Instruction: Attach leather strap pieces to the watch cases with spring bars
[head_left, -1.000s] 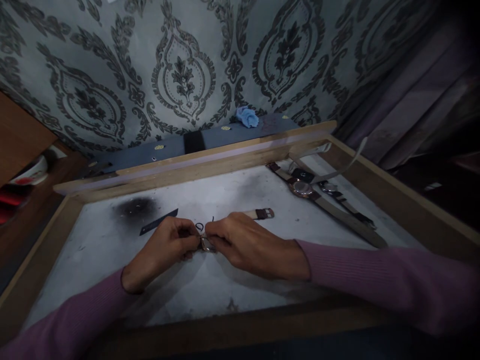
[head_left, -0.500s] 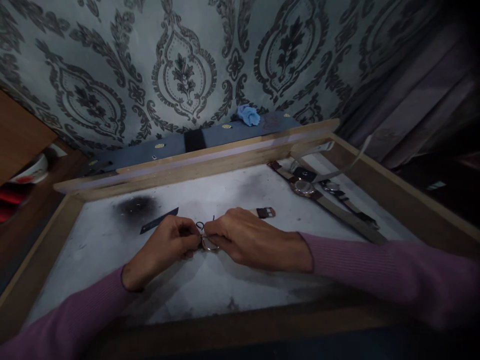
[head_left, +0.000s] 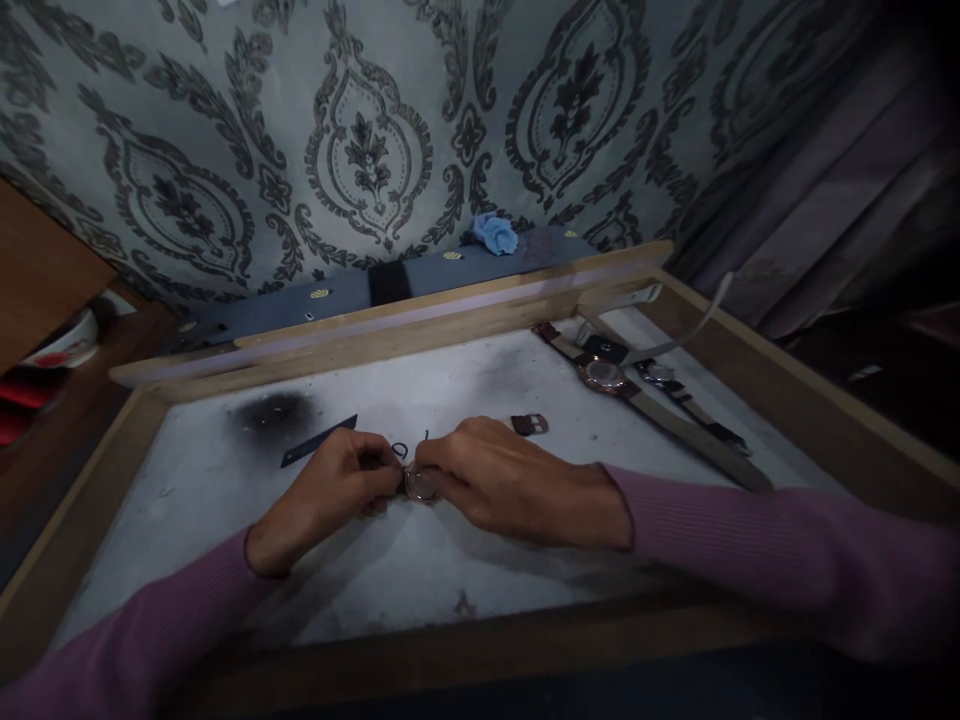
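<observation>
A round watch with a rose-gold rim lies between my hands, low over the white tray floor. My left hand is closed in a pinch at the watch's left edge, where a dark strap shows. From the right, my right hand has its fingers closed against the case and covers part of it; anything inside these fingers is hidden. Just beyond the watch lies a small black ring. A dark strap end with a buckle sticks out behind my right hand. A dark flat strip lies behind my left hand.
Several watches with straps lie at the tray's right, one pale strap arching up. Raised wooden edges surround the tray. A blue cloth rests behind the back edge, against a patterned wall. A bowl stands at the left.
My right hand has shifted slightly right from the watch, so more of its round face shows. My left hand stays at the left edge.
</observation>
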